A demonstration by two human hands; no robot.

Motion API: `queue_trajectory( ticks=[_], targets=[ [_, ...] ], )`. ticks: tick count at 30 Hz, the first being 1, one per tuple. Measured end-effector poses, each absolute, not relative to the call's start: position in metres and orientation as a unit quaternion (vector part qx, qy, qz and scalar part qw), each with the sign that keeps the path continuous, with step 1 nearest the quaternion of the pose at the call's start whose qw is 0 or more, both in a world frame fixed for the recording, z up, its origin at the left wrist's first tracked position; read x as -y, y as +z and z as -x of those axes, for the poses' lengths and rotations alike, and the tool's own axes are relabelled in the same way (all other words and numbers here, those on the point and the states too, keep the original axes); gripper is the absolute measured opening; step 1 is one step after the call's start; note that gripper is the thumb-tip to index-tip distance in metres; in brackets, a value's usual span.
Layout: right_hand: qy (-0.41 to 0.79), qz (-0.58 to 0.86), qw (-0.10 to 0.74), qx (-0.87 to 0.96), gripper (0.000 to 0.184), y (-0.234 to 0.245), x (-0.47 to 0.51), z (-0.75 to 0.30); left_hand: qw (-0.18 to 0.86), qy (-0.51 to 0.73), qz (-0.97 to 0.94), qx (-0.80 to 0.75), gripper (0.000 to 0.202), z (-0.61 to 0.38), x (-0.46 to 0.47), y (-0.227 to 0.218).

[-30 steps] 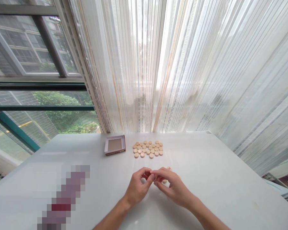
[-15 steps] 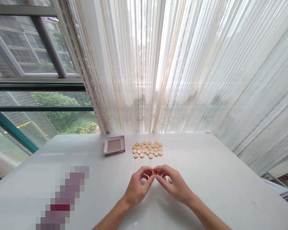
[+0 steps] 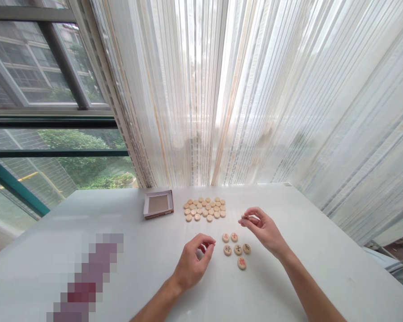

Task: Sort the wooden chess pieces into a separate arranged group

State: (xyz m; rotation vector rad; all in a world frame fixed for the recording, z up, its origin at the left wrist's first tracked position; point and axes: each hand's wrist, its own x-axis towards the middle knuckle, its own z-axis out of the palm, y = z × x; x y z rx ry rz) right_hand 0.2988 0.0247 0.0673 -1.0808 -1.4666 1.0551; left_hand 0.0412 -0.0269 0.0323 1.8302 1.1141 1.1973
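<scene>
My right hand (image 3: 263, 229) is raised over the table, with a Chinese chess piece (image 3: 244, 217) pinched between thumb and fingertips. That piece is seen edge-on, so its marking is hidden. Left of the face-up pieces, my left hand (image 3: 195, 259) rests loosely curled with nothing visible in it. Between and below the hands lie several round wooden pieces with characters up: a red-marked piece (image 3: 242, 263) nearest me, a black-marked piece (image 3: 246, 248) at the right, another black one (image 3: 227, 250) at the left, and a red one (image 3: 234, 237) at the back.
Further back, several blank-looking round pieces (image 3: 205, 213) lie grouped in rough rows. A shallow open box (image 3: 159, 204) stands left of them on the white table (image 3: 282, 205). A blurred, pixelated long shape (image 3: 94, 273) lies at the left. A striped curtain (image 3: 201, 112) hangs behind.
My hands have parted. The right hand has moved right and away from me with the piece, uncovering the face-up pieces. My left hand has let go of the piece and stayed nearly in place.
</scene>
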Motion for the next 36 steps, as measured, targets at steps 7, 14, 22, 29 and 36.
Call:
queue_trajectory(
  ticks=[7, 14, 22, 29, 36],
  targets=[
    [0.533, 0.395, 0.281, 0.693, 0.023, 0.081, 0.001, -0.286, 0.327, 0.466, -0.703, -0.426, 0.016, -0.042, 0.026, 0.031],
    [0.435, 0.382, 0.210, 0.788, 0.023, 0.081, 0.021, -0.268, 0.332, 0.464, -0.704, -0.423, 0.015, -0.042, 0.026, 0.030],
    [0.311, 0.430, 0.206, 0.822, 0.017, 0.063, 0.023, -0.263, 0.333, 0.462, -0.708, -0.418, 0.014, -0.041, 0.025, 0.028],
    [0.254, 0.454, 0.167, 0.837, 0.012, 0.067, 0.023, -0.261, 0.328, 0.455, -0.719, -0.411, 0.013, -0.041, 0.025, 0.025],
    [0.256, 0.454, 0.169, 0.836, 0.012, 0.063, 0.019, -0.262, 0.318, 0.450, -0.731, -0.404, 0.014, -0.040, 0.026, 0.025]
  ],
)
